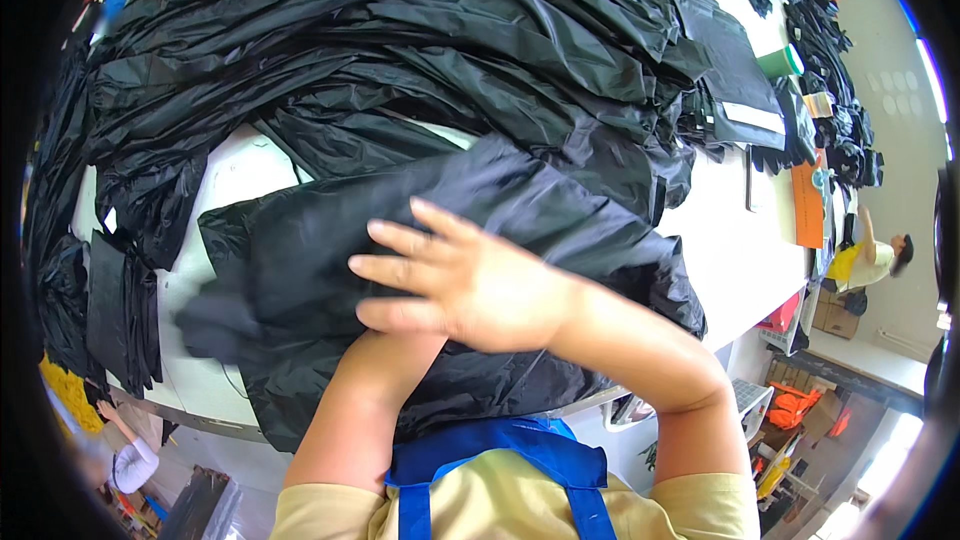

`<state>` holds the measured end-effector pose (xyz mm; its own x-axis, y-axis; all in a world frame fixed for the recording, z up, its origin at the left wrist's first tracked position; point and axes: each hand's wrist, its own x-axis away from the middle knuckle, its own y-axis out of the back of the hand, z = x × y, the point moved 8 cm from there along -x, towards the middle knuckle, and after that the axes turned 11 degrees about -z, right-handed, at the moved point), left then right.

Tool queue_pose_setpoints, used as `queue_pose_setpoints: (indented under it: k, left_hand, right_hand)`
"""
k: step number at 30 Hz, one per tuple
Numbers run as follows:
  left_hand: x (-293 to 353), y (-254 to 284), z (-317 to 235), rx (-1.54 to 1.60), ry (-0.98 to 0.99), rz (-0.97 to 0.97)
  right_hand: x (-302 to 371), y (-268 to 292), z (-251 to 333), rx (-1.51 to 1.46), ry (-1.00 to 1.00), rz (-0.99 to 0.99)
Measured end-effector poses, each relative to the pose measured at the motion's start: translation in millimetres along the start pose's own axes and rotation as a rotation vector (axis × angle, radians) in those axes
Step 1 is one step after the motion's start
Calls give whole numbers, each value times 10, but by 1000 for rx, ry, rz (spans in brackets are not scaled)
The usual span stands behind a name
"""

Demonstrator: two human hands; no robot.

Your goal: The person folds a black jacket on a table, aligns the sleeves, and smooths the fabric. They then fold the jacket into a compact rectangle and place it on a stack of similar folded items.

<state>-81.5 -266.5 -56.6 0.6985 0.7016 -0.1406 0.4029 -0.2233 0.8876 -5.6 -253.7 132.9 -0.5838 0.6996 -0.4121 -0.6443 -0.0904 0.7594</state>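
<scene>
Head view: the right hand (495, 285) stretches across the body, back uppermost, its fingers (408, 240) spread apart and pointing left, pinching nothing visible. The black fabric piece (570, 230) lies directly beneath these fingers, extending past their tips on the left, farther out beyond them and back past the wrist on the right. Whether the fingers press on it or pass just above cannot be told.

Left of the fingertips, a dark flap (215, 322) is blurred. The left forearm (350, 410) rises nearer the body than the fingers and passes under the right hand, which hides the left hand; its finger state cannot be told.

Farther out from the fingers, a wide heap of black fabric (400, 25) covers much of the white table (725, 265). Well to the right of the fingers are a green roll (782, 61) and an orange sheet (806, 208). Nearer the body than the fingers sits a blue apron (490, 445).
</scene>
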Motion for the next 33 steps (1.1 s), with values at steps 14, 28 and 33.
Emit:
queue_pose_setpoints:
  k: [14, 28, 33]
  left_hand:
    - [1256, 1735, 825, 160, 326, -335]
    - [-36, 957, 669, 395, 343, 69]
    - [-643, 615, 653, 251, 107, -62]
  right_hand:
    - [3106, 980, -999, 404, -1277, -464]
    - [2880, 890, -726, 570, -708, -217]
    - [3067, 1013, -649, 649, -515, -122]
